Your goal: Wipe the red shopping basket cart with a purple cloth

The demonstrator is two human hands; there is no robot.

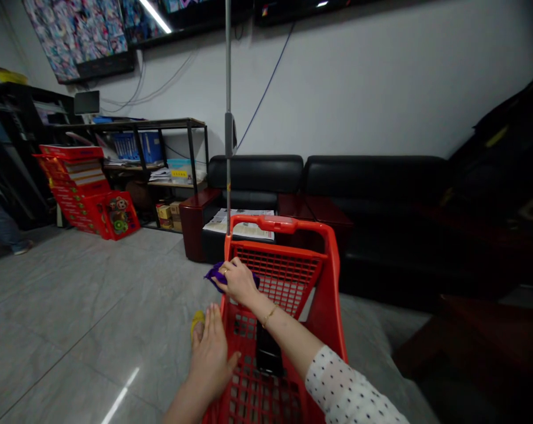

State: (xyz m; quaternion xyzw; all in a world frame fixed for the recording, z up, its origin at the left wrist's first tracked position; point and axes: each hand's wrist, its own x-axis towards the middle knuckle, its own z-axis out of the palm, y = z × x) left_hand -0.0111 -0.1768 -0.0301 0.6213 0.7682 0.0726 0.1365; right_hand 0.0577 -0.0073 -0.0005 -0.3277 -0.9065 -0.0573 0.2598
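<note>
A red plastic shopping cart (339,277) stands in front of me, its handle at the far end. My right hand (239,281) reaches across the basket and is closed on a purple cloth (213,272), which rests against the cart's left rim. Nearer to me, my left hand (209,347) lies along the same rim with its fingers stretched out and the thumb apart, holding nothing. Inside the basket is a black object (270,356), partly covered by my right forearm. A thin metal pole (228,70) with a grey holder rises beside the cart's handle.
Behind the cart stand black sofas (372,176) with dark red wooden arms; newspapers (248,221) lie on one seat. At left are stacked red boxes (83,200) and a shelf (173,123). A person's leg (3,221) shows at far left. Something yellow (197,324) is beside my left hand.
</note>
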